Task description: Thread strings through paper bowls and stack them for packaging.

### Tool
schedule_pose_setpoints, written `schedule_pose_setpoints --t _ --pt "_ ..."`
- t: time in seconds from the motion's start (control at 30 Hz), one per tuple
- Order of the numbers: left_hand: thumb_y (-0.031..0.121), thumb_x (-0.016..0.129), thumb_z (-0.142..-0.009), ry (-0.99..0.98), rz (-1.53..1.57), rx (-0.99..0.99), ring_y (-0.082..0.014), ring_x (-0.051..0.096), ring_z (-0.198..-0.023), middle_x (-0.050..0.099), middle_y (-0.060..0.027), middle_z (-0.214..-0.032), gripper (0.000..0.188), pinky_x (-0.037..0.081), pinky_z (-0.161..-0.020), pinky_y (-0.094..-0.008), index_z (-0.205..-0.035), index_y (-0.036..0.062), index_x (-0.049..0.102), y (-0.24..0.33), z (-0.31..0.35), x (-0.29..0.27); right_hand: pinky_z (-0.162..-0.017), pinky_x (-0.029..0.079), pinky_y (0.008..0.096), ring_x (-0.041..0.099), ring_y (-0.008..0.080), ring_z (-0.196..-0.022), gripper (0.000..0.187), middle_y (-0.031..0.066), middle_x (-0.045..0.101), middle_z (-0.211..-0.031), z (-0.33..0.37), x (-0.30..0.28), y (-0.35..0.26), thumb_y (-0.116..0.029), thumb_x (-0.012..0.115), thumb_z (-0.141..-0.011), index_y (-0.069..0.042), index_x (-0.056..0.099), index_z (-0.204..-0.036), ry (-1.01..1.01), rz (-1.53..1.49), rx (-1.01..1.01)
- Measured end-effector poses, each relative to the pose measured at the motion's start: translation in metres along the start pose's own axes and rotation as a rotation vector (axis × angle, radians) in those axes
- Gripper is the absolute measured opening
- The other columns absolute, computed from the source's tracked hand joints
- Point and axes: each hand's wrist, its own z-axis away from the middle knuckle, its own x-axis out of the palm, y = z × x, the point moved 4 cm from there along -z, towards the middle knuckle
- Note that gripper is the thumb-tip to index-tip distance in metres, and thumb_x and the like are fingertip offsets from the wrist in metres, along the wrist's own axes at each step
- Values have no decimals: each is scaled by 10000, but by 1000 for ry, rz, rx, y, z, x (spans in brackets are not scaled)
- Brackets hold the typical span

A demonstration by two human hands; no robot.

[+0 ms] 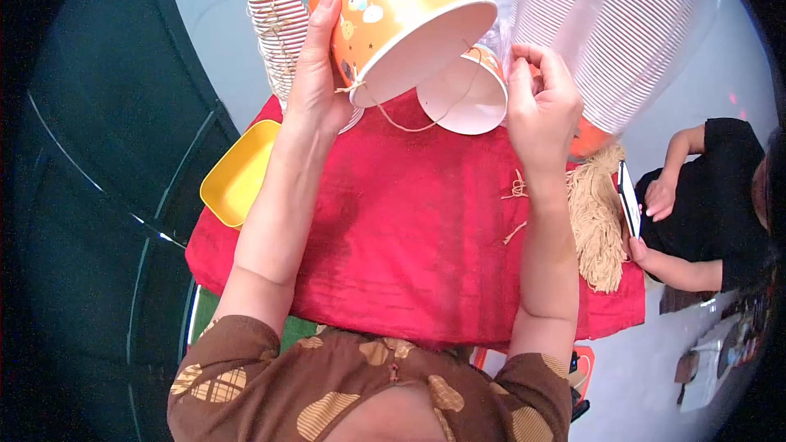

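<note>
Your left hand (315,74) is up at the top of the view, fingers (326,12) wrapped on the side of an orange printed paper cup (393,8) w/ a teal band near its base. The cup is tilted, open mouth facing down and toward you, pale inside showing. So the left hand is grasping that cup, thumb side hidden behind it.

Your right hand (540,106) is just right of it, fingers curled in a pinch at a thin tan string (409,124) that hangs in a loop below the cup's rim; the string end near the fingertips is too small to tell exactly. A second orange paper cup (463,94) sits between the two hands, mouth toward you, touching or just behind the first cup's rim; can't tell if either hand holds it.

Behind the left hand is a stack of nested orange paper cups (274,16). At upper right, tall stacks of white ribbed cups in clear plastic wrap (614,24).

Below it all, the bench is covered w/ a red cloth (409,237). A yellow plastic tray (241,172) lies at its left edge, a bundle of tan string lengths (598,221) at its right edge. Another person's hands (659,196) at far right hold a phone (628,196).
</note>
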Motion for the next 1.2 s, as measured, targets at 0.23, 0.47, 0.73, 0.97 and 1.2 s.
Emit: schedule_pose_setpoints --t 0.23,0.47,0.73,0.97,1.2 --pt "475 624 -885 -12 21 -20 -193 629 -1071 606 -100 -1238 611 540 -899 -362 -1314 63 482 1 4 6 -691 501 373 647 305 -784 196 161 655 -875 2 16 26 -136 640 -834 8 657 -966 -99 56 104" --pt "466 639 -881 -59 39 -53 -181 641 -1043 625 -100 -1201 601 538 -900 -330 -1292 52 492 -2 11 15 -651 484 376 608 254 -697 201 132 639 -831 5 23 31 -176 714 -813 -1 662 -897 -119 25 103" --pt "451 637 -886 -33 55 -57 -183 646 -1037 628 -105 -1198 592 542 -898 -341 -1290 41 494 0 10 9 -626 472 348 620 245 -684 127 134 629 -763 6 26 37 -85 703 -821 17 642 -864 -126 -128 133" --pt "416 601 -916 -158 30 -10 -195 642 -1051 609 -128 -1216 565 543 -902 -343 -1293 13 478 16 20 20 -647 484 338 616 213 -701 124 118 641 -831 4 24 33 -102 685 -841 1 658 -904 -183 -216 90" --pt "440 632 -887 -120 -278 225 -170 671 -949 646 -132 -1099 569 554 -850 -310 -1197 -25 525 78 32 30 -664 490 271 555 127 -709 261 81 594 -939 -12 -11 17 -48 638 -847 28 623 -1096 -58 -128 36"
